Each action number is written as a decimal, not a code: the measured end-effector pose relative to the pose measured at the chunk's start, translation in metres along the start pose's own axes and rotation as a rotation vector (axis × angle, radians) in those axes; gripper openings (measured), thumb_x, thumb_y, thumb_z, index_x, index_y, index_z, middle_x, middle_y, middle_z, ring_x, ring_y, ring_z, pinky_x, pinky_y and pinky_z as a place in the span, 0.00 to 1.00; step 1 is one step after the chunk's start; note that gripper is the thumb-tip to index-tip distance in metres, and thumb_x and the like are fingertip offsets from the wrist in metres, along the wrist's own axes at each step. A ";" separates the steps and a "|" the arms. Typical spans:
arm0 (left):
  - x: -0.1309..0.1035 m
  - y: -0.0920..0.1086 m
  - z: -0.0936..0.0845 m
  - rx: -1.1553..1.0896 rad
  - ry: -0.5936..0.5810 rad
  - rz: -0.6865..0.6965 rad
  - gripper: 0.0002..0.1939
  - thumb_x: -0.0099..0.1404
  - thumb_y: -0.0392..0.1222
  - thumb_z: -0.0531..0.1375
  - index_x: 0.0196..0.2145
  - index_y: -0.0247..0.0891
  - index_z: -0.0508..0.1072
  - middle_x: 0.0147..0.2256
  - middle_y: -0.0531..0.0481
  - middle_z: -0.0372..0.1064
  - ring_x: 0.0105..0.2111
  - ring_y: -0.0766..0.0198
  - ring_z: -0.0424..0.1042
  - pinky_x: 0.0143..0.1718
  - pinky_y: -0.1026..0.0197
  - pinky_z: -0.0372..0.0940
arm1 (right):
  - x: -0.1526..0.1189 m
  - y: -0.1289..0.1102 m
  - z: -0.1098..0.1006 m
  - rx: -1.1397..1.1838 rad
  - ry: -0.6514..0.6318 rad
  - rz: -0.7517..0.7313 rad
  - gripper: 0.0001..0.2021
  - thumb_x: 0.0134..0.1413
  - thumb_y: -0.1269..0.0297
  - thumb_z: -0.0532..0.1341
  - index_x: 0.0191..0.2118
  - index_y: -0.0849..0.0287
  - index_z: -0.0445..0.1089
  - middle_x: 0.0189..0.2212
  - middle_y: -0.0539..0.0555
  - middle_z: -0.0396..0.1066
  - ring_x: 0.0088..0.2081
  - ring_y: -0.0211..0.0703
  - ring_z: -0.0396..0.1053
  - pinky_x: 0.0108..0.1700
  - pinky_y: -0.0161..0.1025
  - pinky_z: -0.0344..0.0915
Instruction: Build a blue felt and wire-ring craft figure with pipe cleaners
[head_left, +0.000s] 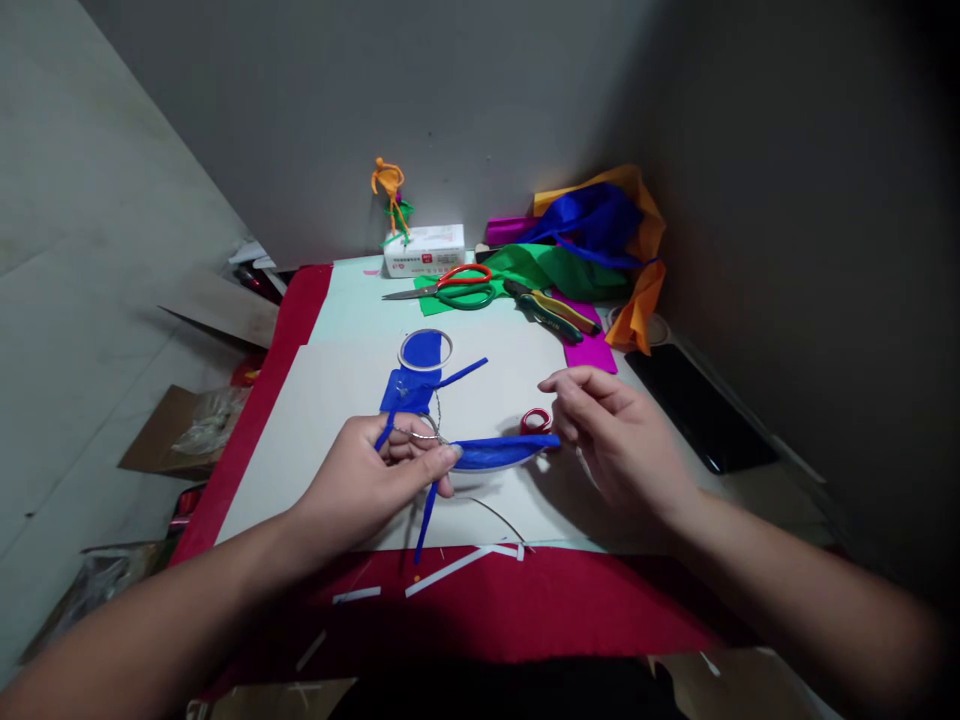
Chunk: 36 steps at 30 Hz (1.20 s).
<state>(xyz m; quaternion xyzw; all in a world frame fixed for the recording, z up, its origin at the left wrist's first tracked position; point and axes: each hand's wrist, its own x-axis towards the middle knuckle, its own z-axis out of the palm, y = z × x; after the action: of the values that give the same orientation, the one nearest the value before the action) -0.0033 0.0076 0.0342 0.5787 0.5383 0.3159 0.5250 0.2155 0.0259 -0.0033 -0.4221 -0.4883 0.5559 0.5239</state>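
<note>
My left hand [401,455] pinches a twisted wire figure [420,434] partly wrapped in blue crepe paper. Narrow blue limbs stick out from it, one up to the right and one downward. From the thumb of that hand a wider blue paper strip [502,452] stretches right, its end near my right hand [611,430]. The fingers of my right hand are curled and drawn together, and anything between them is hidden. A red ring-shaped thing [536,421] shows beside them, too unclear to name. Beyond my left hand lie blue paper [409,390] and a tape roll [402,350].
Scissors [459,288] and pliers [553,312] lie at the back beside green paper [525,265]. An orange figure [388,185] stands on a white box [442,240]. A black phone [694,405] lies right. Paper scraps [450,575] dot the red cloth [585,600].
</note>
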 end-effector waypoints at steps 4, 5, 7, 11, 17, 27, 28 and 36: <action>0.000 0.000 0.002 0.017 -0.019 -0.013 0.08 0.57 0.38 0.62 0.24 0.36 0.66 0.19 0.53 0.72 0.23 0.67 0.73 0.29 0.67 0.66 | -0.008 -0.004 0.000 -0.535 -0.139 -0.527 0.08 0.52 0.67 0.63 0.40 0.58 0.71 0.34 0.55 0.69 0.37 0.42 0.65 0.39 0.41 0.63; 0.000 0.001 0.004 0.022 -0.016 -0.018 0.08 0.57 0.38 0.62 0.24 0.36 0.66 0.19 0.53 0.72 0.23 0.67 0.73 0.28 0.67 0.66 | -0.008 -0.003 0.000 -0.657 -0.197 -0.639 0.09 0.51 0.70 0.63 0.40 0.58 0.72 0.34 0.56 0.71 0.38 0.44 0.65 0.41 0.43 0.62; 0.000 0.003 0.006 0.034 -0.007 -0.037 0.07 0.56 0.37 0.62 0.23 0.36 0.66 0.18 0.53 0.72 0.22 0.66 0.73 0.27 0.66 0.66 | -0.008 0.001 0.000 -0.800 -0.255 -0.771 0.09 0.52 0.73 0.61 0.40 0.59 0.72 0.30 0.55 0.72 0.37 0.44 0.66 0.41 0.44 0.61; 0.000 0.007 0.008 0.026 0.011 -0.074 0.08 0.55 0.36 0.62 0.23 0.36 0.66 0.18 0.53 0.72 0.22 0.65 0.73 0.27 0.66 0.66 | -0.005 0.004 0.001 -0.756 -0.287 -0.692 0.06 0.55 0.71 0.59 0.38 0.60 0.72 0.26 0.54 0.73 0.31 0.41 0.67 0.40 0.43 0.61; 0.001 0.003 0.005 -0.012 -0.036 -0.070 0.08 0.57 0.38 0.62 0.23 0.35 0.67 0.19 0.52 0.72 0.23 0.65 0.73 0.29 0.66 0.66 | -0.005 -0.014 0.007 -0.474 -0.419 -0.037 0.13 0.60 0.61 0.54 0.32 0.60 0.72 0.27 0.53 0.73 0.31 0.39 0.68 0.35 0.36 0.63; 0.005 -0.001 0.001 -0.114 -0.081 -0.119 0.08 0.59 0.39 0.62 0.26 0.35 0.67 0.20 0.52 0.72 0.24 0.68 0.71 0.30 0.67 0.63 | -0.004 -0.011 0.002 -0.206 -0.320 0.183 0.11 0.56 0.57 0.58 0.36 0.60 0.71 0.28 0.52 0.71 0.28 0.37 0.66 0.32 0.35 0.62; 0.005 -0.002 0.000 -0.138 -0.080 -0.118 0.08 0.59 0.40 0.62 0.27 0.35 0.67 0.20 0.52 0.72 0.24 0.68 0.71 0.30 0.67 0.63 | -0.003 -0.011 0.001 -0.248 -0.292 0.098 0.12 0.58 0.56 0.56 0.39 0.59 0.70 0.31 0.53 0.72 0.31 0.39 0.68 0.34 0.36 0.63; 0.005 -0.006 0.005 -0.240 -0.106 -0.109 0.09 0.58 0.41 0.62 0.27 0.35 0.67 0.19 0.54 0.71 0.24 0.67 0.71 0.30 0.66 0.63 | -0.006 0.000 0.001 -1.123 -0.223 -1.125 0.20 0.51 0.64 0.65 0.51 0.51 0.66 0.46 0.53 0.73 0.51 0.52 0.64 0.55 0.56 0.48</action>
<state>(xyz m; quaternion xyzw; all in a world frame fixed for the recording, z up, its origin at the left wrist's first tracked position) 0.0004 0.0105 0.0261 0.4974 0.4986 0.3181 0.6346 0.2155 0.0200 -0.0030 -0.2552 -0.8840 -0.0815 0.3831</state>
